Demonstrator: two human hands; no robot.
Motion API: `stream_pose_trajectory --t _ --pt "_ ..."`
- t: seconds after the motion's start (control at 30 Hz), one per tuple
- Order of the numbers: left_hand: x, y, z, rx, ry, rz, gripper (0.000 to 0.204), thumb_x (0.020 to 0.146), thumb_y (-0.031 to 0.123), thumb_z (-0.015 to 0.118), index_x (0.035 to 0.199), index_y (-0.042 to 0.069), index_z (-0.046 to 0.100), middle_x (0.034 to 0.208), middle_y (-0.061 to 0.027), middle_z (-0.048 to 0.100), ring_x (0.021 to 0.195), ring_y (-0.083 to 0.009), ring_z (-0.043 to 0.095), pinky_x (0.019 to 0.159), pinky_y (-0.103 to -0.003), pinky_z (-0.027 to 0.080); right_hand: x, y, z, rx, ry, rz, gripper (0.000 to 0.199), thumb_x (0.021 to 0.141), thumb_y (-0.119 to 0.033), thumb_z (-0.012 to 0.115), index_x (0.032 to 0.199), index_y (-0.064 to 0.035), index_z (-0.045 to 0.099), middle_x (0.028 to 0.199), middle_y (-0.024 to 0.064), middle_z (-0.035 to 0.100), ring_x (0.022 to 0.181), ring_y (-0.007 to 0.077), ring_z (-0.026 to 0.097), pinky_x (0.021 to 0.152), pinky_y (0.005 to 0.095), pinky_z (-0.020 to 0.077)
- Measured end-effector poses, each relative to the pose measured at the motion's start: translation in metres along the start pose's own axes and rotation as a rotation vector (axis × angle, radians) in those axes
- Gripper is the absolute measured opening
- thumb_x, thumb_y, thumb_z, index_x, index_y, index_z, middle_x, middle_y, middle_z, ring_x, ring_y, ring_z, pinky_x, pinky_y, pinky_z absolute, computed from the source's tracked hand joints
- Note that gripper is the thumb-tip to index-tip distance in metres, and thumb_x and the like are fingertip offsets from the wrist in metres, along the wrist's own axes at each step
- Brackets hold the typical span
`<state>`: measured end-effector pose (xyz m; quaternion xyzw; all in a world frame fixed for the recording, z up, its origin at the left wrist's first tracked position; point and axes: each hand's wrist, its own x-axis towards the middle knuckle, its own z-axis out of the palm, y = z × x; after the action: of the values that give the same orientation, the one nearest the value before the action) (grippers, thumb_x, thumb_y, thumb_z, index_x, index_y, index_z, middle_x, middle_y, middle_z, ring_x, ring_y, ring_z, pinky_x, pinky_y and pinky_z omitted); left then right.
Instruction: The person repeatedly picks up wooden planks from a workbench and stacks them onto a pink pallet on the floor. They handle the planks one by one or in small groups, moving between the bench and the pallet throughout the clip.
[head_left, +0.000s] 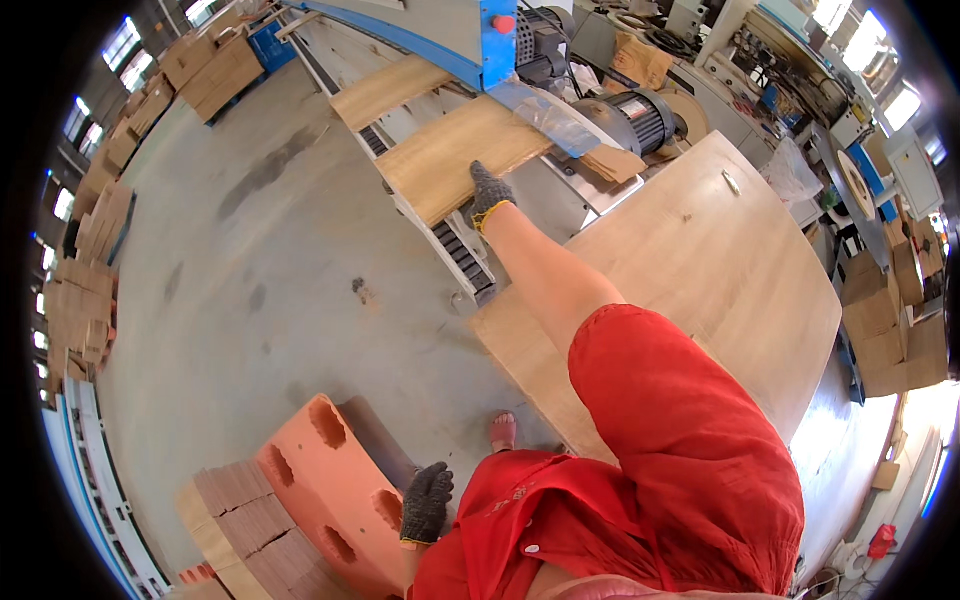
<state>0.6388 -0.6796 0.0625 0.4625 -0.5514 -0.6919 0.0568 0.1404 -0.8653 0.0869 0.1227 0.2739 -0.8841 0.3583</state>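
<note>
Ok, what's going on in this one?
A person in red has the gloved right hand on the near edge of a wooden board, which lies across a conveyor at a blue machine. A second board lies farther along it. The gloved left hand is low, beside an orange block with holes; whether they touch is unclear.

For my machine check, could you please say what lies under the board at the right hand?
A black segmented track extends from beneath the board; whatever the board covers is hidden.
</note>
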Motion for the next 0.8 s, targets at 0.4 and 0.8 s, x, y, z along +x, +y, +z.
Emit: stream_pose_trajectory --t 0.4,0.8 --pt "0.035 0.057 0.045 -0.044 -0.214 0.146 0.038 0.098 0.032 0.051 0.118 0.0 0.059 0.101 -0.0087 0.066 0.085 -0.0148 0.062 0.074 -0.028 0.052 -0.252 -0.167 -0.158 -0.471 -0.071 0.199 0.051 0.084 -0.023 0.071 0.124 0.0009 0.052 0.117 0.0143 0.062 0.103 0.0272 0.062 0.088 0.0421 0.0532" --pt "-0.01 0.21 0.248 0.428 -0.999 0.623 0.05 0.089 0.027 0.066 0.128 0.001 0.05 0.118 -0.0154 0.062 0.105 -0.0212 0.059 0.087 -0.037 0.047 -0.47 -0.325 -0.281 -1.005 -0.198 -0.135 0.067 0.074 -0.021 0.08 0.131 0.0004 0.051 0.125 0.0083 0.058 0.113 0.0176 0.054 0.097 0.0349 0.0442"
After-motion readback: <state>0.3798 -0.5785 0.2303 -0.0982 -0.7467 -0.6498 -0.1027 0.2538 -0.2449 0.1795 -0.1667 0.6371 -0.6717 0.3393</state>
